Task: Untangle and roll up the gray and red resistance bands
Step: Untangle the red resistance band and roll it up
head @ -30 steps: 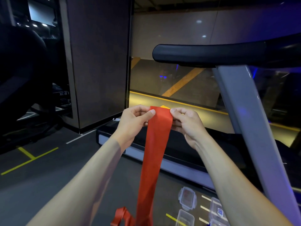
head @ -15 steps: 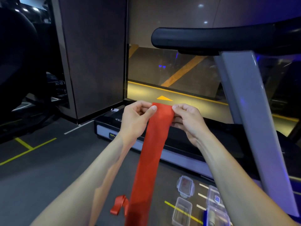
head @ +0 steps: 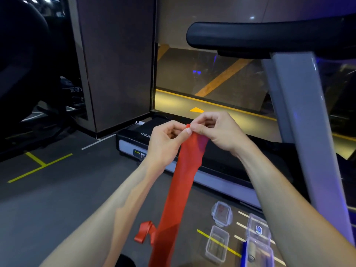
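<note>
— Narrowing at the top now, the red band (head: 189, 160): a second ago its upper end lay spread flat between the two hands, and both have since closed in toward each other, so only a small folded tip shows.

— So the rolling has begun?

— I'd judge it the first turn, yes. The left hand (head: 165, 143) pinches the tip with thumb and forefinger from its side; the right hand (head: 213, 132) pinches it too, fingers curled over the same corner, the two hands almost touching.

— And the rest of the band?

— It hangs straight down from the pinch, between the forearms, to the floor (head: 57, 199), where its loose tail (head: 144, 231) lies crumpled near the left arm. It looks untangled along the hanging length.

— The gray one?

— Not visible to me. Beyond the hands stands a treadmill (head: 285, 105); clear plastic boxes (head: 217, 241) lie on the floor to the right of the band.
</note>
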### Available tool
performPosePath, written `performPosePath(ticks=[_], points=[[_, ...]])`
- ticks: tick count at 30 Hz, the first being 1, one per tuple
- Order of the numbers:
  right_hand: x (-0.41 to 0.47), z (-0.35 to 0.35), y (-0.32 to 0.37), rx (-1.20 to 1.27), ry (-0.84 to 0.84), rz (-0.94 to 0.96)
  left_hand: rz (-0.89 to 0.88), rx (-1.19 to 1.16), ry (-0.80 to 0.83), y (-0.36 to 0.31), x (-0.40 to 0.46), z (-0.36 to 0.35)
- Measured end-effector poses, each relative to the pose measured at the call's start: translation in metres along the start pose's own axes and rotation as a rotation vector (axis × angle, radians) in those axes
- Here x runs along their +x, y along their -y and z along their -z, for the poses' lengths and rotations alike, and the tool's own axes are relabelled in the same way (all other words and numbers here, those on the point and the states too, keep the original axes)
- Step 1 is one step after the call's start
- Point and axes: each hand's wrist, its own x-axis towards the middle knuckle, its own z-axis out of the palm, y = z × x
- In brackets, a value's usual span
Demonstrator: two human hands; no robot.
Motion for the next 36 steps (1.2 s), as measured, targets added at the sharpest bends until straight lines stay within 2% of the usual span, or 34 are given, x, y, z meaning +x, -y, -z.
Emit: performPosePath(ticks=[5, 9, 19, 29, 36], points=[[0.003, -0.008, 0.002, -0.102, 0.019, 0.102, 0.037, -0.100, -0.017, 0.006, -0.012, 0.007], [0.008, -0.009, 0.004, -0.051, 0.012, 0.170, 0.034, 0.020, -0.007, 0.024, -0.024, 0.019], [0.012, -0.017, -0.009, 0.011, 0.023, 0.138, 0.075, 0.020, 0.039, 0.064, -0.035, 0.027], [0.012, -0.002, -0.013, 0.082, -0.004, 0.092, 0.211, -0.021, 0.306, 0.070, -0.029, 0.034], [0.025, 0.023, 0.006, -0.016, 0.023, 0.139, 0.364, 0.034, 0.520, 0.077, -0.027, 0.047]])
